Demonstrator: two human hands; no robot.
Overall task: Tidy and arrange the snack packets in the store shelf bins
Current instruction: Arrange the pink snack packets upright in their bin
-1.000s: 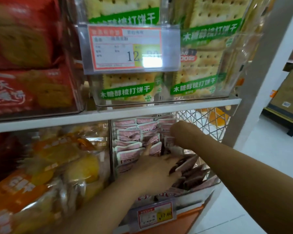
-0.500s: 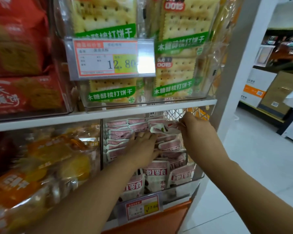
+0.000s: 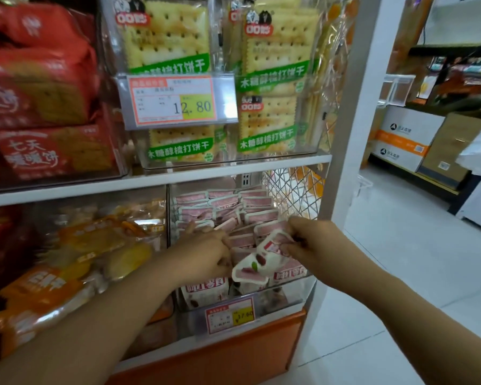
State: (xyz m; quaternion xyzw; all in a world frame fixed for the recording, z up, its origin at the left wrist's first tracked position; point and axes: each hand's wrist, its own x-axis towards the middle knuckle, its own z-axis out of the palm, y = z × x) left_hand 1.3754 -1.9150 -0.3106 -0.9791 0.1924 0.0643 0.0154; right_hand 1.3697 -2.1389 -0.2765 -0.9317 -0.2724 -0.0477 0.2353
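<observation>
Pinching one pink-and-white packet (image 3: 257, 263), the right hand (image 3: 317, 245) holds it tilted over the front of the clear bin (image 3: 295, 294) — mid-sort, I judge. The left hand (image 3: 206, 255) lies among the stacked packets (image 3: 225, 207), grip unclear; next, the packet needs slotting upright into a row.

Lower centre: snack packets (image 3: 250, 268) in glossy plastic film, creased. Bin (image 3: 297, 295) walls are clear, smooth plastic. Upper centre: cracker packs (image 3: 272, 45) in shiny clear film; price tag (image 3: 175, 101) is matt paper behind a clear sleeve. Right: wire mesh (image 3: 289, 190), metal; floor (image 3: 400, 273), polished tile.
</observation>
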